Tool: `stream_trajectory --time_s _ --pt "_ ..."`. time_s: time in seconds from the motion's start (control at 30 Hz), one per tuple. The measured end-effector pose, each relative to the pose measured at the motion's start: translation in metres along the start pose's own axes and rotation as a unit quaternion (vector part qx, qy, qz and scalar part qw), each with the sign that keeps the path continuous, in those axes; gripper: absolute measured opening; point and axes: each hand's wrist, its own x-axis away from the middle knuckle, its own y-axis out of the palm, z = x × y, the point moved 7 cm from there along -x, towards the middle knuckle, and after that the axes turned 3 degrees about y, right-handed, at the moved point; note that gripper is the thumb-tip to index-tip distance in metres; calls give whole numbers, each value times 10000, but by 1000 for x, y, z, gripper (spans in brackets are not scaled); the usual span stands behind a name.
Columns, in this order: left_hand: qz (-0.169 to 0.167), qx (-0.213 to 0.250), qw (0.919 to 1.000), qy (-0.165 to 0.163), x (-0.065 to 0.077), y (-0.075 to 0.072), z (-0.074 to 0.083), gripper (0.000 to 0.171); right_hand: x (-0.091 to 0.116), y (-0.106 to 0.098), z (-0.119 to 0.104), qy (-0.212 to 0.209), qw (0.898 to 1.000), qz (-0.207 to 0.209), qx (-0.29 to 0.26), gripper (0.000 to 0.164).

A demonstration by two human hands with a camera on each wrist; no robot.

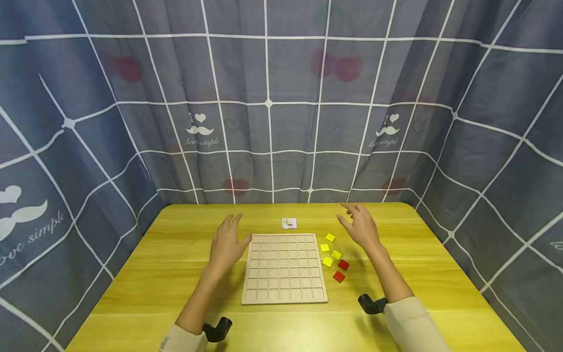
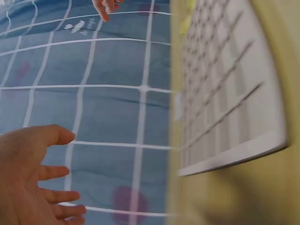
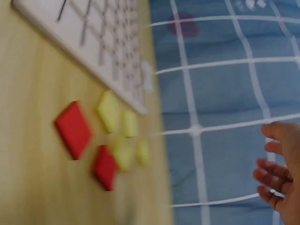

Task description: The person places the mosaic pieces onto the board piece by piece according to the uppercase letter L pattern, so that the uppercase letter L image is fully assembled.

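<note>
A pale wooden grid board (image 1: 284, 268) with square recesses lies flat on the table. Near its upper left corner is my left hand (image 1: 227, 246), raised with fingers spread and holding nothing. My right hand (image 1: 361, 226) hovers beyond the tiles at the right, its fingers loosely bent and nothing between them. Between the board and my right arm lie several yellow square tiles (image 1: 327, 262) and two red tiles, one red tile (image 1: 338, 276) nearer the front. In the right wrist view, the red tile (image 3: 73, 130) lies apart from the yellow group.
A small card (image 1: 289, 223) printed with a grid pattern lies behind the board. The yellow wood-grain table (image 1: 154, 283) is bordered by blue checked curtains (image 1: 290, 127) at the back and both sides. Black camera mounts (image 1: 373, 304) sit at both wrists.
</note>
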Motion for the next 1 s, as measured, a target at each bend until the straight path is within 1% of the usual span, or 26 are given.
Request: stream_trajectory --time_s 0.1,0.17,0.23,0.33,0.4,0.47,0.53,0.63,0.73,0.83,1.0 --pt "31 458 9989 -116 8 19 -10 58 0 23 19 233 9991 -271 -221 43" --pt "-40 753 9970 -192 14 33 -16 56 3 38 31 467 9971 -530 -294 44" --pt "-149 1035 9941 -304 19 48 -24 57 6 51 42 728 9945 -674 -332 43" --pt "-363 1314 9894 -490 29 68 -36 59 11 65 53 1079 9897 -869 -371 42" --pt "-436 1389 9878 -559 34 78 -43 60 13 73 58 1179 9874 -982 -377 41" --pt "-464 1402 9874 -574 39 85 -47 60 16 82 62 1219 9845 -1192 -407 42" --pt "-418 1389 9880 -531 43 90 -49 58 19 88 64 1229 9827 -1318 -415 43" --pt "-263 1212 9917 -338 49 95 -50 54 24 95 67 1267 9811 -1411 -382 42" --pt "-124 832 9964 -104 54 98 -50 50 29 98 69 1284 9819 -1346 -346 39" --pt "-34 477 9988 70 57 100 -49 46 32 99 70 1292 9835 -1208 -373 37" --pt "11 304 9993 239 57 100 -48 44 32 97 71 1313 9849 -1056 -396 33"
